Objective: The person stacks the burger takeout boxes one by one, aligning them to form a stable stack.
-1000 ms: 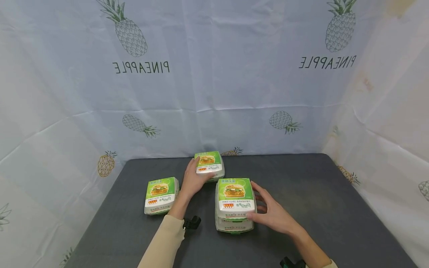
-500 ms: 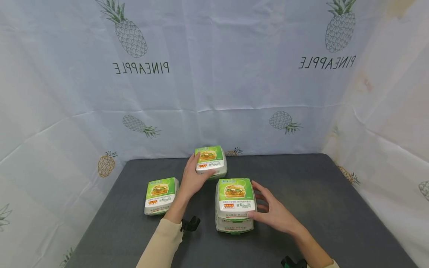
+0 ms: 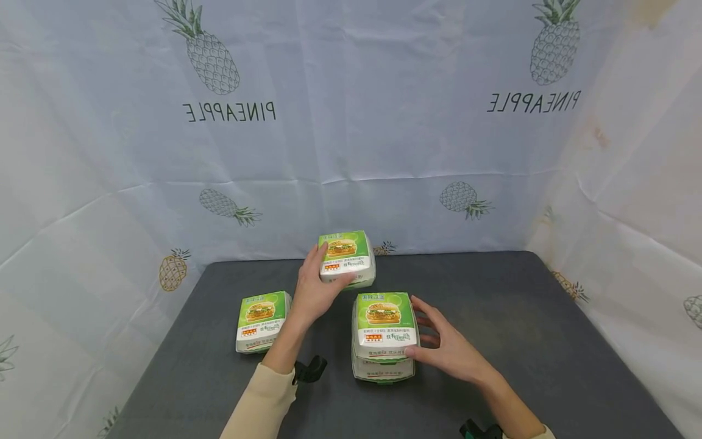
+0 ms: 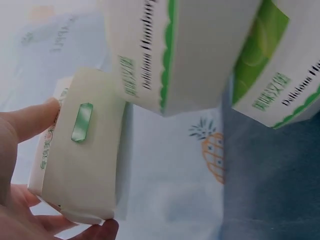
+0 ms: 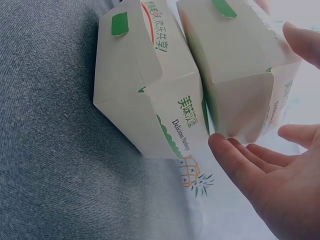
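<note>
Left of centre: a burger box (image 3: 263, 317) is seen on the counter (image 3: 181, 384), its lower right corner hidden by the forearm. Upper centre: held box (image 3: 348, 259) is clamped in the left hand's (image 3: 315, 291) grip, some fingers obscured. Centre: lower box (image 3: 382, 370) is mostly covered by upper box (image 3: 385, 332); its right side is touched by the right hand (image 3: 452, 353), grip relaxed, digits apart.

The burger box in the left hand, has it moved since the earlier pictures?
Yes: in the head view, the burger box has gone up and slightly right, hiding more of the orange pineapple print behind it.
</note>
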`<state>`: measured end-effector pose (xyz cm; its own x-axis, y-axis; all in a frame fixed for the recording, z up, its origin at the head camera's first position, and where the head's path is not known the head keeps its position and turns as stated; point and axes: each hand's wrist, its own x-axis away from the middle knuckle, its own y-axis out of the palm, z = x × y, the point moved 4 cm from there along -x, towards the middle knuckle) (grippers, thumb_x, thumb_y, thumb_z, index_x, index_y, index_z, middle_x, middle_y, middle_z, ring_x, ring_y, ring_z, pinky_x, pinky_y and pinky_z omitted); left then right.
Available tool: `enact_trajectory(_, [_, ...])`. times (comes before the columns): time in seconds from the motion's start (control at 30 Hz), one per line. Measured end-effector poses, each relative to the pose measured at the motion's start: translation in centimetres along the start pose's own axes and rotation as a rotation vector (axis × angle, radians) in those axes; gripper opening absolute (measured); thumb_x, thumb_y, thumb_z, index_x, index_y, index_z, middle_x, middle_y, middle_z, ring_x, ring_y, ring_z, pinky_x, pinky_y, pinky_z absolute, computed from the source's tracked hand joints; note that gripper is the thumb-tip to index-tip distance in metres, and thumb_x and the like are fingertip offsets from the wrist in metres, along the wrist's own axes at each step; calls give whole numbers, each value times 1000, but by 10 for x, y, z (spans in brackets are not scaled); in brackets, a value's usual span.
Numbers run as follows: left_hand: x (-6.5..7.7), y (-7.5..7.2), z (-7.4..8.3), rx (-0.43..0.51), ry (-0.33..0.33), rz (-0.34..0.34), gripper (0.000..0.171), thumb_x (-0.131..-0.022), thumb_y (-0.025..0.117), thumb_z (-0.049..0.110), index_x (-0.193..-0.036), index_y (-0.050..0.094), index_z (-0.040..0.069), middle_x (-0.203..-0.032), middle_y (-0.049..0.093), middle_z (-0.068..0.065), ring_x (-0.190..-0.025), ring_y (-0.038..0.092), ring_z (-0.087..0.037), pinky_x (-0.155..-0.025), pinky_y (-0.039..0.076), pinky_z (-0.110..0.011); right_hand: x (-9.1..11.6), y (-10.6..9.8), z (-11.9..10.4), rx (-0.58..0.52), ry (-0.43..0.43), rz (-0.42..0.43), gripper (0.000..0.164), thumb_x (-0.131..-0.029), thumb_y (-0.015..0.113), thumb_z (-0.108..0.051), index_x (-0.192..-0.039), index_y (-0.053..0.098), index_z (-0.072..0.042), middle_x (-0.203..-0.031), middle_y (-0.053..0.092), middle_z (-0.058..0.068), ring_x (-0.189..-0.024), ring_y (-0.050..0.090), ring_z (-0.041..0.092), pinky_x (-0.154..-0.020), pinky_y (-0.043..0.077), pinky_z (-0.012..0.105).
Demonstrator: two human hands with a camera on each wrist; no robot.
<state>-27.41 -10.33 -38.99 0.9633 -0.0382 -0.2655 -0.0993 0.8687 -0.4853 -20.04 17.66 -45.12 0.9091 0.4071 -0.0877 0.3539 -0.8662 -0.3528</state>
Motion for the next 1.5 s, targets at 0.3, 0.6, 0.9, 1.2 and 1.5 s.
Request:
enact_trajectory(0.3, [8,-7,18,-13,30,3,96,-85,80,50,-162,29,21,-169,15,-7,-153,11,-38,-112,25,-67,0,0,-2,5,-3,9,91,-93,77,-26,-164,20,-17,-163,24,11,-143,36,40,-104,47,38])
enact_trajectory(0.6, [19,-6,27,3,54,-25,93,-87,78,51,-162,31,23,-168,18,-3,-153,15,-34,-111,30,-64,0,2,-3,-14,7,13,89,-94,77,-26,-163,22,-17,-163,25,12,-143,36,41,-105,44,55])
enact_trajectory(0.9, [26,-3,30,21,85,-39,92,-87,79,46,-162,31,20,-168,17,-7,-152,16,-36,-110,31,-64,1,3,-4,-21,8,21,89,-93,77,-25,-163,23,-15,-162,27,10,-142,36,40,-103,49,34])
enact_trajectory(1.2, [31,-2,33,17,90,-51,92,-88,79,47,-162,31,22,-168,16,-5,-152,17,-35,-110,31,-66,0,7,-3,-54,4,16,84,-93,77,-24,-161,27,-21,-161,27,10,-143,36,38,-100,50,30])
enact_trajectory(1.5, [38,-1,38,14,105,-62,91,-87,80,45,-161,32,22,-168,18,-7,-150,20,-34,-109,32,-65,-1,10,-4,-57,15,20,84,-93,78,-24,-161,28,-22,-160,28,9,-142,37,38,-99,50,28])
